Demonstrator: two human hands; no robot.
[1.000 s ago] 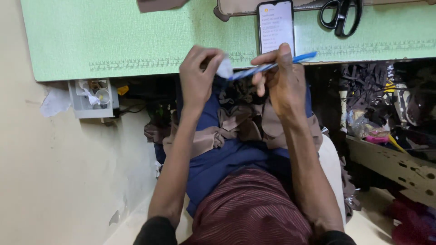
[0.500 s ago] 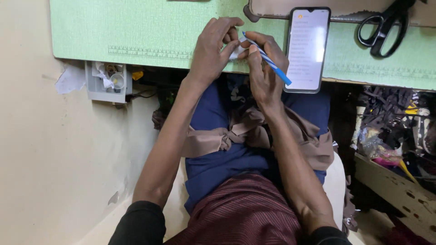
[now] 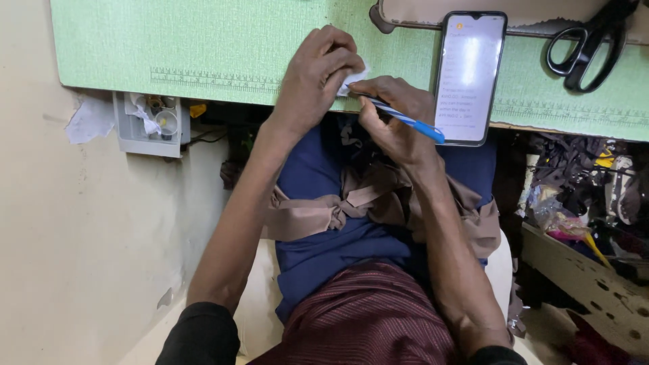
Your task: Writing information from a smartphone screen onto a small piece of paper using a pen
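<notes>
Here, at the green table (image 3: pixel 203 47) edge, left-hand fingers (image 3: pixel 331 57) pinch a white scrap (image 3: pixel 353 78); right-hand fingers (image 3: pixel 378 101) grip a blue pen (image 3: pixel 405 120).

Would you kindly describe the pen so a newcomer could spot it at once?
Start at the green table and find the lit phone lying on its near edge. Just left of it, the right hand holds the pen against a white scrap. It is the only slim blue-and-white stick there.
</notes>
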